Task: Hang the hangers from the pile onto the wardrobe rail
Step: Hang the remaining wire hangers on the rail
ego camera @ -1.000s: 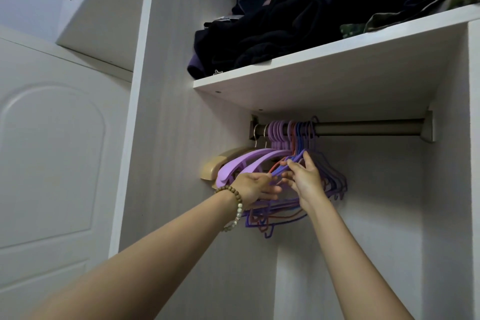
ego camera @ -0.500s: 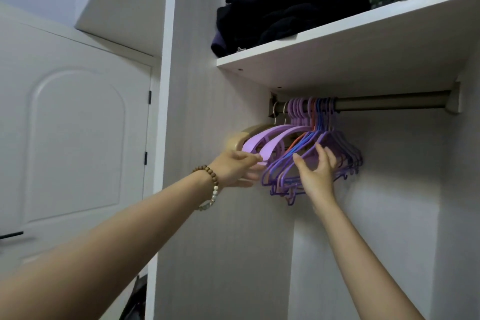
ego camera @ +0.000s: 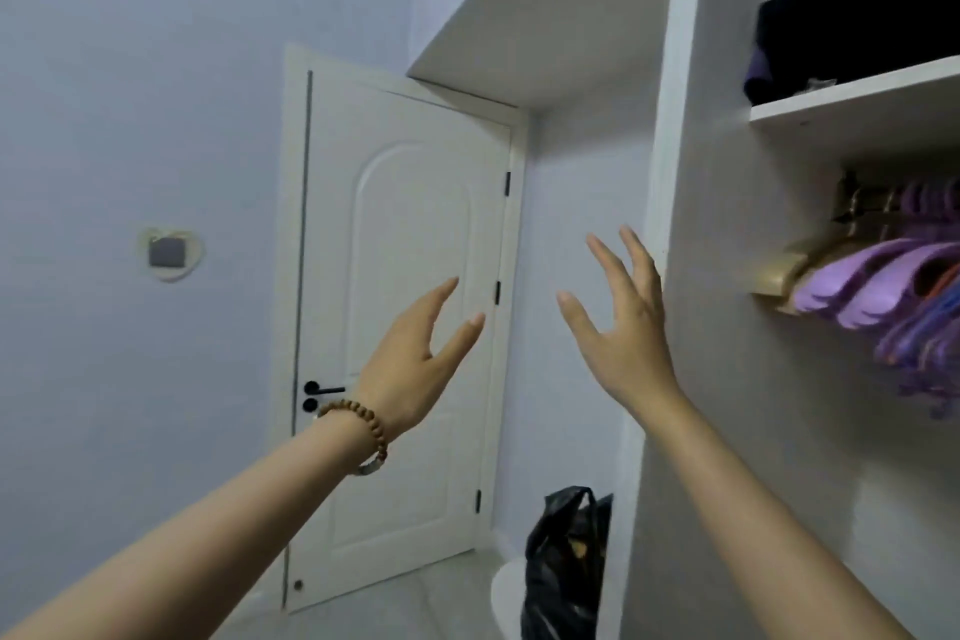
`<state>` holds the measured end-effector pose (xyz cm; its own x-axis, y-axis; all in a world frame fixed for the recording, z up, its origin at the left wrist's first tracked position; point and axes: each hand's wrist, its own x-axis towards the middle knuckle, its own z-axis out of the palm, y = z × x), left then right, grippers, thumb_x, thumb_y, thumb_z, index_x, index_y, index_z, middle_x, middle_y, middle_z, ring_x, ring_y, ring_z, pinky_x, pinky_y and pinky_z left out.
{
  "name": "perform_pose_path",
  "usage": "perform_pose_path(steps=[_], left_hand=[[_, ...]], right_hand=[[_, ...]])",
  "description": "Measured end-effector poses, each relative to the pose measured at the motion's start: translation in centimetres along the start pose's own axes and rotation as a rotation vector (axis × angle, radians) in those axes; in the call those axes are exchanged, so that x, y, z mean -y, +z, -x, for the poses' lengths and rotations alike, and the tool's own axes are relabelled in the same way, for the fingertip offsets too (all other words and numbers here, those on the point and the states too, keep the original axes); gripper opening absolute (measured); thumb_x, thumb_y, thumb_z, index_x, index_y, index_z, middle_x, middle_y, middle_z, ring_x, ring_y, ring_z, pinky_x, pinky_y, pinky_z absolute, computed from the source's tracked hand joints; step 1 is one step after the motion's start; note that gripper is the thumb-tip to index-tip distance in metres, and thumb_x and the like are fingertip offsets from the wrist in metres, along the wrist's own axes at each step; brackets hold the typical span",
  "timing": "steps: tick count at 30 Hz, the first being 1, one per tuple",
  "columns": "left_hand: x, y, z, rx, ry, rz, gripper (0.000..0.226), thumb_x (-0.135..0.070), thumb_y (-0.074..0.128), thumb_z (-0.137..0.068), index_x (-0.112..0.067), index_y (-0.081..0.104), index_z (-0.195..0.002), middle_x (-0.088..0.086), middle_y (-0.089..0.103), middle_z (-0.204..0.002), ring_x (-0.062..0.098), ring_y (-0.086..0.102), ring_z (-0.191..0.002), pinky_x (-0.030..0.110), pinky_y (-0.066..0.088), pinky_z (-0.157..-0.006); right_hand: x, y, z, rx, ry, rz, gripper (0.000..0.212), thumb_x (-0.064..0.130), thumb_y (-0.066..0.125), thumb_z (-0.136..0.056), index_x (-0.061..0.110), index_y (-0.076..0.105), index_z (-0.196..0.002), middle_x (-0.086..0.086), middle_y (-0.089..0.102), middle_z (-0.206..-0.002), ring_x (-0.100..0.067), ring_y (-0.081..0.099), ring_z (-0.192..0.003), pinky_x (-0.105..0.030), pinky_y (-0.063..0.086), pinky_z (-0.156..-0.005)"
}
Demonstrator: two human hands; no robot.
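Several purple, blue and orange hangers (ego camera: 893, 296) hang bunched under the wardrobe shelf at the far right edge, with a beige wooden hanger (ego camera: 779, 276) on their left. The rail itself is barely visible behind their hooks. My left hand (ego camera: 415, 359), with a bead bracelet on the wrist, is raised in front of the door, fingers straight and empty. In front of the wardrobe's side panel my right hand (ego camera: 621, 327) is lifted with spread fingers, holding nothing. Both hands are well left of the hangers. No pile of hangers is in view.
A white door (ego camera: 400, 276) with a black handle stands shut behind my hands. A black plastic bag (ego camera: 566, 566) sits on the floor by the wardrobe's white side panel (ego camera: 727, 379). Dark folded clothes (ego camera: 841, 31) lie on the shelf above the hangers.
Both hands have let go of the hangers and pulled back to the left. My view has swung left, away from the wardrobe toward the door.
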<state>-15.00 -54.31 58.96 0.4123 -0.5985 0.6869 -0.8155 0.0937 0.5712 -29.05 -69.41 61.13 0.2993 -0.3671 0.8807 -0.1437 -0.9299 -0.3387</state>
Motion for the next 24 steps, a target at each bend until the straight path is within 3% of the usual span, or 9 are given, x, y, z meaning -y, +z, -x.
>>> perform_pose_path(steps=[7,13,19,24], left_hand=[[14.5,-15.2,11.7,-0.105,-0.298,-0.376,0.068,-0.054,0.034,-0.090,-0.024,0.017,-0.148,-0.006,0.022,-0.155,0.012,0.020,-0.142,0.032,0.017,-0.116],[24.6,-24.6,23.4,-0.163,-0.606,-0.575,0.068,-0.054,0.034,-0.091,-0.022,0.015,-0.148,-0.004,0.018,-0.156,0.015,0.016,-0.144,0.038,0.014,-0.119],[33.2,-28.8,36.5,-0.209,-0.933,-0.693,0.068,-0.055,0.033,-0.092,-0.022,0.015,-0.148,-0.001,0.017,-0.157,0.017,0.015,-0.145,0.038,0.011,-0.119],[39.7,-29.1,47.4,-0.217,-1.229,-0.700,0.070,-0.059,0.031,-0.091,-0.023,0.016,-0.149,-0.001,0.018,-0.156,0.018,0.016,-0.144,0.042,0.017,-0.118]], right_hand=[[12.1,19.4,7.3,0.356,-0.095,-0.130,0.061,0.043,0.053,-0.090,0.029,0.030,-0.144,0.008,0.003,-0.158,-0.015,0.005,-0.146,-0.029,0.009,-0.116],[21.6,33.8,15.9,0.671,-0.168,-0.251,0.063,0.046,0.052,-0.090,0.029,0.027,-0.145,0.007,0.000,-0.159,-0.017,0.003,-0.147,-0.040,0.009,-0.120],[28.1,45.4,28.1,0.999,-0.254,-0.351,0.067,0.047,0.049,-0.091,0.031,0.017,-0.148,0.011,-0.007,-0.159,-0.016,-0.003,-0.147,-0.036,-0.002,-0.118],[30.2,52.9,39.9,1.261,-0.281,-0.366,0.070,0.047,0.048,-0.091,0.027,0.015,-0.149,0.006,-0.008,-0.159,-0.019,-0.002,-0.147,-0.039,-0.001,-0.118]])
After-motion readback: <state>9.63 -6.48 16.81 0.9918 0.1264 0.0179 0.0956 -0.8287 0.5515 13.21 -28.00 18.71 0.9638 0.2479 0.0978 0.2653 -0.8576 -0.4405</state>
